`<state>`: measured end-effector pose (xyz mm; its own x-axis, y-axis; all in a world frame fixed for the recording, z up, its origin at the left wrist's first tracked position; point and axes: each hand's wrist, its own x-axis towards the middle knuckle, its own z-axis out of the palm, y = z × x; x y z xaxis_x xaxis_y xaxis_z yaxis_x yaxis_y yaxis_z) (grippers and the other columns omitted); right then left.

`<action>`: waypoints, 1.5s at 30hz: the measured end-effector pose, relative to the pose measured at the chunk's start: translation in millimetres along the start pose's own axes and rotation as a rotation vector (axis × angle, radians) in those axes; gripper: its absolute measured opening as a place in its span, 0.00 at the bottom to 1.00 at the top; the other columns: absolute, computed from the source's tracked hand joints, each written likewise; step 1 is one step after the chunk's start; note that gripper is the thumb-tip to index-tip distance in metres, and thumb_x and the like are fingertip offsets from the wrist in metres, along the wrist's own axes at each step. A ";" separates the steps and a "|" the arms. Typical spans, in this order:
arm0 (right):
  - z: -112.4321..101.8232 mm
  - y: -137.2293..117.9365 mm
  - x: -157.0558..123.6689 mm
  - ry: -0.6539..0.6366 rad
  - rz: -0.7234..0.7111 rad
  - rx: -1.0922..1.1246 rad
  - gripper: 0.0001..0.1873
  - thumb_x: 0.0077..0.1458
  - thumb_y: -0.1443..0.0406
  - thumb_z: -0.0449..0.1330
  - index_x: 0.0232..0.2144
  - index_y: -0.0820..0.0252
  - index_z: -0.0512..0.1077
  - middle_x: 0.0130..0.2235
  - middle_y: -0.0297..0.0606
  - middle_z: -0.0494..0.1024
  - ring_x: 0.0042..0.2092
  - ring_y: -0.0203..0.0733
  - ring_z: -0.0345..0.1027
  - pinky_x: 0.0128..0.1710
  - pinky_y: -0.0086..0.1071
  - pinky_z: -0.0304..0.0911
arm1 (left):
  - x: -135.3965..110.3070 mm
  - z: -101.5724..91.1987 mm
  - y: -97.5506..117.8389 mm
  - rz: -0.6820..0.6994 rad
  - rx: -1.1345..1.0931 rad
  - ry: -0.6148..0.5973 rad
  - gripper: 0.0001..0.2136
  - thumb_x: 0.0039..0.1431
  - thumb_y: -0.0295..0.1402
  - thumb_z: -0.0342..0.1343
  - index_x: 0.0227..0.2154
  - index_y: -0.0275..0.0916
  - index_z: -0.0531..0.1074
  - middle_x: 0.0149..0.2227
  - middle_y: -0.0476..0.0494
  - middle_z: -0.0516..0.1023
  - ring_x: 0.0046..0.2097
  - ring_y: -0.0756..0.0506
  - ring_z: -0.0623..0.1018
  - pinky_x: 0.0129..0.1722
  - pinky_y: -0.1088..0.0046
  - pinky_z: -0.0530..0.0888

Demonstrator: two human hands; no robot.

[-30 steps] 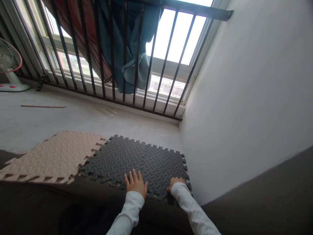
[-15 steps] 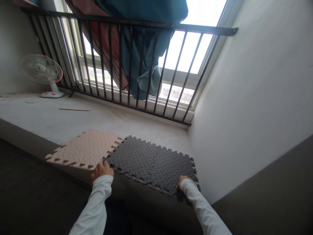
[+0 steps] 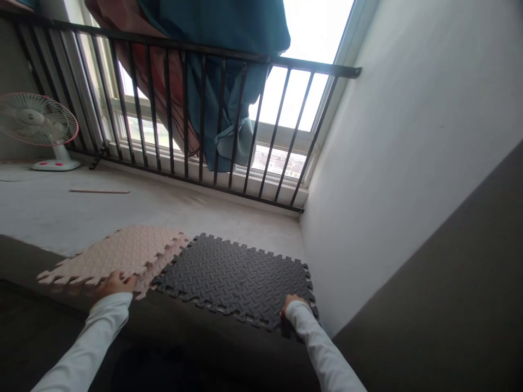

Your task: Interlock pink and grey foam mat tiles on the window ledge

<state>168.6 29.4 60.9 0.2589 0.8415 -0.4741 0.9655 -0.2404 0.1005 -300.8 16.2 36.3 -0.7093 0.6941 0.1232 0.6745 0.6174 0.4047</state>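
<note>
Two joined black foam mat tiles (image 3: 235, 277) with jigsaw edges lie on the pale ledge, their front edge at its lip. Left of them is a pink foam mat tile (image 3: 118, 253); a second pink layer shows beneath its right side. My left hand (image 3: 114, 284) grips the front edge of the upper pink tile, fingers over the top, and that tile is slightly raised. My right hand (image 3: 292, 305) is closed on the front edge of the black tiles near their right corner; its thumb is hidden.
A white fan with a pink rim (image 3: 38, 120) stands on the ledge (image 3: 155, 209) at left, near a thin reddish strip (image 3: 100, 191). Behind runs a black metal railing (image 3: 204, 109) before a window with blue and pink curtains (image 3: 212, 32). A white wall (image 3: 392, 136) bounds the right.
My left hand has moved left from the seam onto the upper pink tile's front edge, and that tile has shifted from the layer below. My right hand stays at the black tiles. The view has turned right.
</note>
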 end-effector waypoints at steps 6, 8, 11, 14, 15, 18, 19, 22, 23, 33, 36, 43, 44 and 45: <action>4.5 0.4 4.9 0.009 0.003 0.012 0.29 0.32 0.61 0.65 0.42 0.61 0.70 0.47 0.49 0.70 0.49 0.53 0.63 0.46 0.43 0.61 | -31.2 -21.2 81.7 0.193 -0.091 0.215 0.16 0.50 0.36 0.42 0.35 0.34 0.70 0.37 0.38 0.75 0.39 0.44 0.71 0.39 0.71 0.67; 6.1 1.0 5.6 0.022 -0.009 0.007 0.28 0.33 0.61 0.64 0.42 0.60 0.70 0.47 0.49 0.70 0.49 0.53 0.63 0.46 0.43 0.61 | -64.0 -16.7 119.5 0.284 -0.141 0.129 0.18 0.52 0.35 0.39 0.36 0.32 0.71 0.40 0.35 0.74 0.42 0.44 0.71 0.43 0.70 0.66; 6.5 2.3 4.2 0.031 -0.028 -0.005 0.26 0.35 0.59 0.64 0.41 0.59 0.71 0.46 0.49 0.71 0.48 0.52 0.63 0.46 0.43 0.61 | -137.9 3.2 166.5 0.727 -0.157 -0.234 0.21 0.53 0.33 0.38 0.48 0.35 0.65 0.49 0.38 0.69 0.51 0.44 0.66 0.50 0.69 0.62; 7.5 5.2 -1.0 0.026 -0.032 -0.002 0.27 0.36 0.58 0.63 0.41 0.61 0.71 0.46 0.49 0.71 0.50 0.51 0.62 0.48 0.41 0.59 | -209.2 26.2 188.8 1.070 -0.110 -0.575 0.29 0.44 0.36 0.50 0.53 0.56 0.56 0.53 0.55 0.66 0.46 0.46 0.71 0.42 0.72 0.68; 8.9 6.9 -3.4 0.031 -0.014 0.007 0.28 0.37 0.57 0.62 0.43 0.63 0.70 0.48 0.50 0.70 0.51 0.51 0.60 0.49 0.40 0.58 | -222.8 31.8 190.8 1.161 -0.098 -0.621 0.28 0.46 0.35 0.48 0.53 0.57 0.54 0.54 0.56 0.65 0.46 0.46 0.71 0.43 0.71 0.68; 16.5 13.9 -10.3 0.065 0.041 0.055 0.36 0.39 0.56 0.60 0.51 0.68 0.62 0.55 0.54 0.59 0.57 0.52 0.50 0.53 0.39 0.53 | -219.9 41.7 187.1 1.040 0.049 -0.559 0.28 0.48 0.33 0.45 0.56 0.46 0.53 0.57 0.46 0.60 0.54 0.44 0.64 0.51 0.67 0.62; 19.1 16.0 -11.7 0.078 0.044 0.082 0.37 0.41 0.57 0.59 0.52 0.67 0.60 0.57 0.53 0.56 0.58 0.51 0.47 0.53 0.38 0.52 | -207.5 44.5 183.7 0.923 0.117 -0.523 0.29 0.48 0.33 0.45 0.56 0.39 0.53 0.58 0.39 0.57 0.56 0.41 0.61 0.53 0.63 0.59; 21.1 18.0 -10.7 0.130 0.016 0.191 0.30 0.47 0.60 0.54 0.53 0.62 0.59 0.58 0.48 0.55 0.57 0.46 0.50 0.52 0.36 0.54 | -163.6 59.8 168.6 0.559 0.333 -0.474 0.34 0.46 0.43 0.47 0.57 0.35 0.48 0.61 0.32 0.44 0.60 0.35 0.49 0.54 0.48 0.52; 19.0 16.5 -8.3 0.157 0.009 0.219 0.28 0.48 0.60 0.53 0.53 0.60 0.59 0.57 0.46 0.56 0.57 0.44 0.52 0.51 0.36 0.55 | -152.7 67.5 162.1 0.499 0.376 -0.512 0.36 0.45 0.47 0.47 0.57 0.38 0.46 0.62 0.34 0.40 0.61 0.35 0.46 0.53 0.45 0.50; 0.2 -27.2 51.4 0.261 -0.075 0.085 0.38 0.41 0.49 0.57 0.55 0.49 0.53 0.60 0.48 0.49 0.60 0.56 0.40 0.52 0.49 0.46 | -144.9 100.0 136.4 0.526 0.465 -0.539 0.46 0.32 0.60 0.45 0.57 0.46 0.44 0.63 0.40 0.37 0.62 0.38 0.40 0.53 0.45 0.45; 6.2 -38.7 70.3 0.226 -0.101 0.105 0.40 0.40 0.44 0.54 0.55 0.41 0.49 0.62 0.44 0.41 0.61 0.58 0.31 0.52 0.56 0.41 | -145.0 96.3 138.7 0.531 0.477 -0.514 0.45 0.33 0.60 0.45 0.57 0.46 0.44 0.63 0.39 0.37 0.62 0.38 0.41 0.52 0.45 0.46; -10.0 -56.3 105.6 0.191 0.034 0.138 0.40 0.41 0.41 0.51 0.56 0.39 0.46 0.61 0.47 0.42 0.60 0.60 0.32 0.46 0.61 0.44 | -143.2 105.6 135.6 0.516 0.501 -0.559 0.46 0.32 0.59 0.47 0.57 0.47 0.43 0.62 0.42 0.34 0.62 0.37 0.38 0.52 0.44 0.44; -14.2 -57.6 109.9 0.199 0.043 0.138 0.40 0.41 0.41 0.50 0.56 0.40 0.46 0.61 0.48 0.43 0.60 0.61 0.33 0.46 0.61 0.44 | -143.6 106.6 135.0 0.516 0.494 -0.548 0.45 0.33 0.59 0.47 0.57 0.47 0.44 0.62 0.41 0.34 0.62 0.38 0.38 0.52 0.44 0.44; -18.3 -58.8 114.0 0.206 0.051 0.136 0.40 0.41 0.40 0.49 0.56 0.41 0.47 0.61 0.49 0.43 0.60 0.61 0.34 0.46 0.60 0.43 | -144.2 107.2 134.4 0.518 0.482 -0.533 0.45 0.33 0.58 0.48 0.56 0.48 0.44 0.62 0.41 0.35 0.62 0.38 0.39 0.52 0.44 0.44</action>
<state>141.9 148.3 17.0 0.3207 0.9041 -0.2822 0.9419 -0.3359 -0.0056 -85.9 38.7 -24.3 -0.1823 0.9358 -0.3018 0.9828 0.1831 -0.0257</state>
